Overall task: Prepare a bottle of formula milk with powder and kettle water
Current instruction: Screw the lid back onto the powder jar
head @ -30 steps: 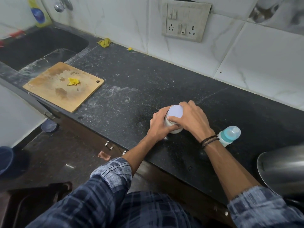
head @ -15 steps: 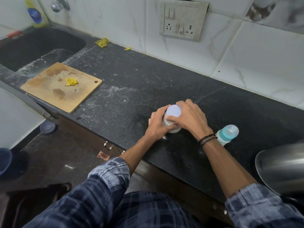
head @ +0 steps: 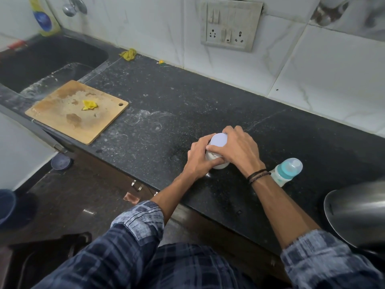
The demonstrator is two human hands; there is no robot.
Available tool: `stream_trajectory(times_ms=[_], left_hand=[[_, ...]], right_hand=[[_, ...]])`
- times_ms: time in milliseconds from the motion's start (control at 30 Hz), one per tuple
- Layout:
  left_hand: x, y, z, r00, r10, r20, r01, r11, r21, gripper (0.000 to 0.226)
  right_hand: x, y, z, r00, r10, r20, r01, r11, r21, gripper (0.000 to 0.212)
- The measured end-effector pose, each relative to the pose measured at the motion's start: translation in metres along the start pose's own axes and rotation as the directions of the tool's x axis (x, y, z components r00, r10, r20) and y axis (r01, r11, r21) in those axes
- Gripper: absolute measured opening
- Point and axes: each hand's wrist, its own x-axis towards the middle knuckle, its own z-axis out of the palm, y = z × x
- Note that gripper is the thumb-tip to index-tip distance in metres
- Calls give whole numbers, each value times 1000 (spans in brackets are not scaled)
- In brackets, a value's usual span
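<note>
A small white powder jar [head: 218,140] with a pale lid stands on the black counter [head: 166,105]. My left hand [head: 198,158] wraps round the jar's body from the near side. My right hand [head: 237,149] grips the lid from the right, fingers curled over its rim. A baby bottle [head: 288,170] with a teal collar and clear cap stands just right of my right wrist. A steel kettle [head: 358,213] shows at the right edge, partly cut off.
A wooden cutting board [head: 62,113] with a yellow scrap lies at the counter's left, beside a dark sink [head: 41,59]. A switch panel [head: 229,24] is on the tiled wall. Small yellow bits lie by the wall. Drawers sit below the counter edge.
Both hands keep their hold on the jar in the same spot. Only the view has shifted slightly; no clear turn of the lid is visible.
</note>
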Motion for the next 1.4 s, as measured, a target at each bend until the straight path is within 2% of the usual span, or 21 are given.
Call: stream_trajectory(times_ms=[133,333,533,633,733,933,1033,1133,1267,1400], left_hand=[[-1,2,-1,1000,-7,-2,7,1000,-5,95],[-2,1,-1,999,-32,15,33,999,-16,100],[-1,1,-1,1000,-20,24,20,1000,-13,95],[-1,0,-2,999,-28,29,29,999,-29,94],[0,-1,-1,999,-29,34,30,999,-31,93],[2,-3,0,999,-16,36,17,1000,-16,94],[2,-1,0,998,-27,49,28,999,-16,101],[1,-2,0,999,-22,28,23,999,-36,97],[2,-5,0,999,-21,32,22,999,-41,97],[2,-4,0,999,-23,45,25,999,-36,98]], right_hand=[[-2,0,-1,997,72,-30,-73,997,-39,97],[1,12,-12,993,-36,111,36,999,0,81],[-5,7,-8,999,14,32,-13,999,-31,91],[-3,8,-9,993,-72,93,70,997,26,81],[0,7,-8,994,-72,84,71,997,16,75],[-3,-1,-3,1000,20,3,-19,996,-87,91],[-1,6,-10,999,5,41,-1,996,-94,88],[0,8,-17,984,-97,147,106,993,-52,88],[1,6,-12,990,-97,98,99,995,-22,76],[4,10,-6,991,-96,92,101,993,-55,80]])
